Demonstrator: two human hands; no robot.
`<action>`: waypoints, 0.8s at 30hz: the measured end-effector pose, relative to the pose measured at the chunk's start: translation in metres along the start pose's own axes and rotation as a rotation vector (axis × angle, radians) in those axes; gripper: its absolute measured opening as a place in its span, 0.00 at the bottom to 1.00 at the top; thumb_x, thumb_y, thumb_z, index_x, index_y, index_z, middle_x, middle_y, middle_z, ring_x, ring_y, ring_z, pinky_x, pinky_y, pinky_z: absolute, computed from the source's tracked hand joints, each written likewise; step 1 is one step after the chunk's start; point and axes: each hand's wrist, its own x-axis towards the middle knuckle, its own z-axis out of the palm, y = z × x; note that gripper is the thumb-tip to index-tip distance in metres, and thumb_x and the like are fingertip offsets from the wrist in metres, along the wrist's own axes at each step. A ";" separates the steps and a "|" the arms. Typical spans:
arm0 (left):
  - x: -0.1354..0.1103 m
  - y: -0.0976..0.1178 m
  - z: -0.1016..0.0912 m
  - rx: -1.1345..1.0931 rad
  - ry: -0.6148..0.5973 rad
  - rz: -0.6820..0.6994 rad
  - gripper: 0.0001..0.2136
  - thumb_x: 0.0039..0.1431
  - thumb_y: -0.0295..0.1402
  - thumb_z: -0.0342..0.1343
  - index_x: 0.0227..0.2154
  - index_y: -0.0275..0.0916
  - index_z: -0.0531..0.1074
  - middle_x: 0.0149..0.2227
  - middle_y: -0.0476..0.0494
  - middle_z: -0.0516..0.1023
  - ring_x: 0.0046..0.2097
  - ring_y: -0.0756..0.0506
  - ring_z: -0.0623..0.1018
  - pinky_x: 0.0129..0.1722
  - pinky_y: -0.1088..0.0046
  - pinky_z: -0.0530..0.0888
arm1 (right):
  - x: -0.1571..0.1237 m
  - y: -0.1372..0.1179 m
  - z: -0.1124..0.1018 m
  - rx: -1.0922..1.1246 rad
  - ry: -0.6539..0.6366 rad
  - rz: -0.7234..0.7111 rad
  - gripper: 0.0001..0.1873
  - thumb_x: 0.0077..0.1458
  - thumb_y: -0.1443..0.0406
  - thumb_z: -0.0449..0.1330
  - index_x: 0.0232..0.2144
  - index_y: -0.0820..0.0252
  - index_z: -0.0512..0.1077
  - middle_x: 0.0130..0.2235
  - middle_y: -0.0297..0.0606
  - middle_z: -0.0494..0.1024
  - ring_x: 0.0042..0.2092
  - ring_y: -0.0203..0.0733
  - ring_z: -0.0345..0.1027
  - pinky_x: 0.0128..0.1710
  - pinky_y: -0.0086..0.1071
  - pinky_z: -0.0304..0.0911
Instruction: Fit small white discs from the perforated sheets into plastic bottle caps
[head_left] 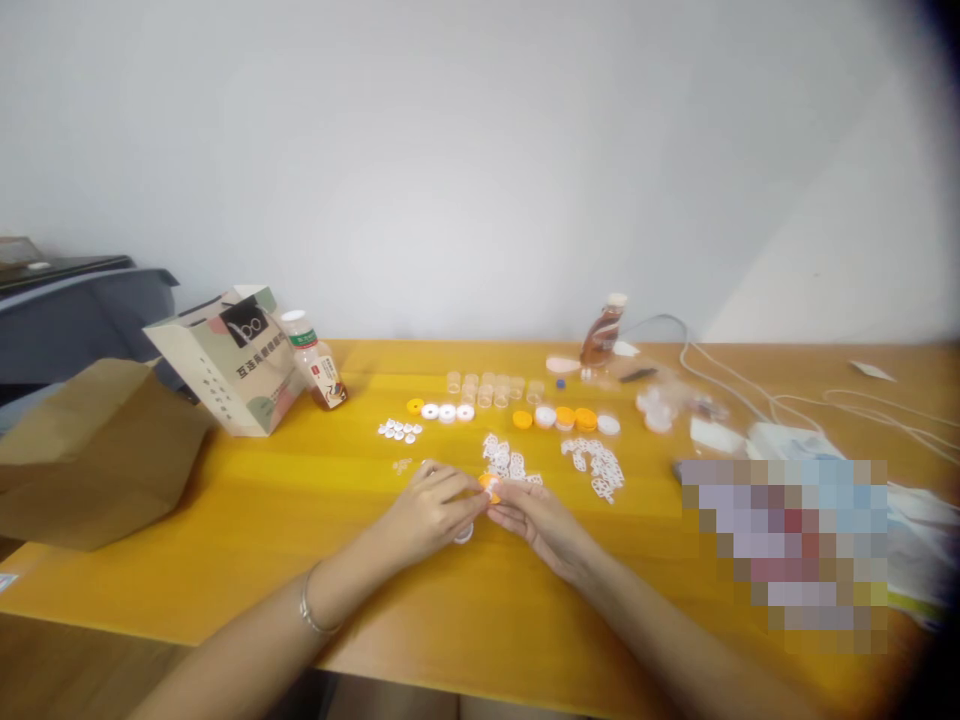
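Observation:
My left hand [431, 515] and my right hand [544, 525] meet at the middle of the yellow table [300, 520]. Both pinch one small orange cap [490, 487] between their fingertips. A white round piece [463, 534] lies on the table under my left hand. Just beyond the hands lie heaps of small white ring-shaped parts [507, 460] [598, 466]. Farther back stand a row of orange and white caps [566, 418], another short row of caps [441, 410] and several small clear cups [487, 388].
A printed paper bag [232, 360] and a brown paper bag [90, 450] stand at the left, a small bottle [319, 365] beside them. A tilted bottle [604, 332] is at the back. White cables [750, 385] and papers [919, 545] cover the right side.

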 end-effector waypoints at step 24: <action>0.000 0.001 -0.019 -0.288 -0.457 -0.279 0.12 0.47 0.40 0.55 0.33 0.38 0.69 0.33 0.45 0.69 0.33 0.47 0.70 0.32 0.74 0.65 | 0.003 -0.006 -0.001 0.088 0.133 -0.051 0.07 0.48 0.68 0.59 0.31 0.66 0.72 0.35 0.43 0.78 0.39 0.39 0.72 0.44 0.29 0.66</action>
